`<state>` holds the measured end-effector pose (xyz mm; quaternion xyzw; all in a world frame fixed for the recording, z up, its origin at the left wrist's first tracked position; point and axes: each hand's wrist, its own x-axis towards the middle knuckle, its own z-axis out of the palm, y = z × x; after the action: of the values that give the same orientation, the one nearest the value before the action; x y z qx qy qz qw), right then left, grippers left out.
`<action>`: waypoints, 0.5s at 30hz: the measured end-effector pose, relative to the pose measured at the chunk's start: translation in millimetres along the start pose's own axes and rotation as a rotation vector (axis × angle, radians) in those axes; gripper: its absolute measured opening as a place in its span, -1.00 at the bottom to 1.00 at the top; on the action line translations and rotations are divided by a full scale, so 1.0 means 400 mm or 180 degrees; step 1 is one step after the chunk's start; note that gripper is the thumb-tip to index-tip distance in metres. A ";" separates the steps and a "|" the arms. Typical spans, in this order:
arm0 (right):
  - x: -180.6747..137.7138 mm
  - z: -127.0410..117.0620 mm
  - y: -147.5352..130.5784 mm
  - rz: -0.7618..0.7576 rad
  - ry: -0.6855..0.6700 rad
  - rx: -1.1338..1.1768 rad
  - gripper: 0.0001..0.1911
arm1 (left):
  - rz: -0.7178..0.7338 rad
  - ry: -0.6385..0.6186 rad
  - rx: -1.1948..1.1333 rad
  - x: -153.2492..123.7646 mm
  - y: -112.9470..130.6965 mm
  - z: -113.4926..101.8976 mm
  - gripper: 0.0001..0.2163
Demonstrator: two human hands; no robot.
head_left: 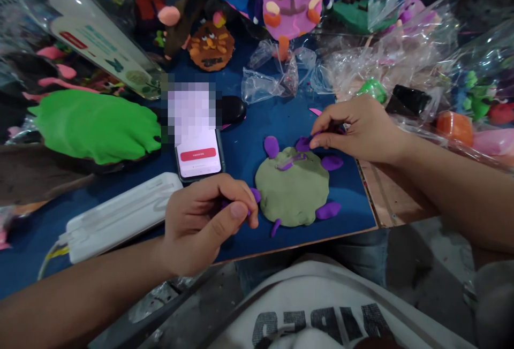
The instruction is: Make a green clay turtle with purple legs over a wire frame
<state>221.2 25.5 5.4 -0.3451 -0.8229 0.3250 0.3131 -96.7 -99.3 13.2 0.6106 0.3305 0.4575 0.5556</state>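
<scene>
A flat, roundish grey-green clay disc lies on the blue tabletop in front of me. Several purple clay pieces stick out around its rim, among them an oval at the upper left and a pointed one at the lower right. A thin purple streak marks its upper face. My right hand pinches a purple clay piece at the disc's top edge. Left of the disc, my left hand is closed, thumb against fingers, with bits of purple clay showing between them; their shape is mostly hidden.
A lit phone and a white power strip-like block with a cable lie to the left. Beyond are a green clay shape, a clear bottle, clay figures and plastic wrapping. The table's front edge is close to me.
</scene>
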 end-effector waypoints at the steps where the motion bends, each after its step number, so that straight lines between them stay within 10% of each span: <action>1: 0.001 -0.003 0.002 -0.0098 -0.0007 -0.0141 -0.85 | 0.0002 0.0017 0.0010 0.001 0.001 0.001 -0.90; 15: 0.009 -0.008 0.011 -0.0667 -0.0034 -0.0703 -0.79 | 0.0023 0.0005 0.0099 0.000 0.001 -0.002 -0.89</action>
<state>223.2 31.8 5.1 -0.2879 -0.8868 0.1999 0.3011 -97.4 -99.2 13.4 0.6200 0.3357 0.4548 0.5441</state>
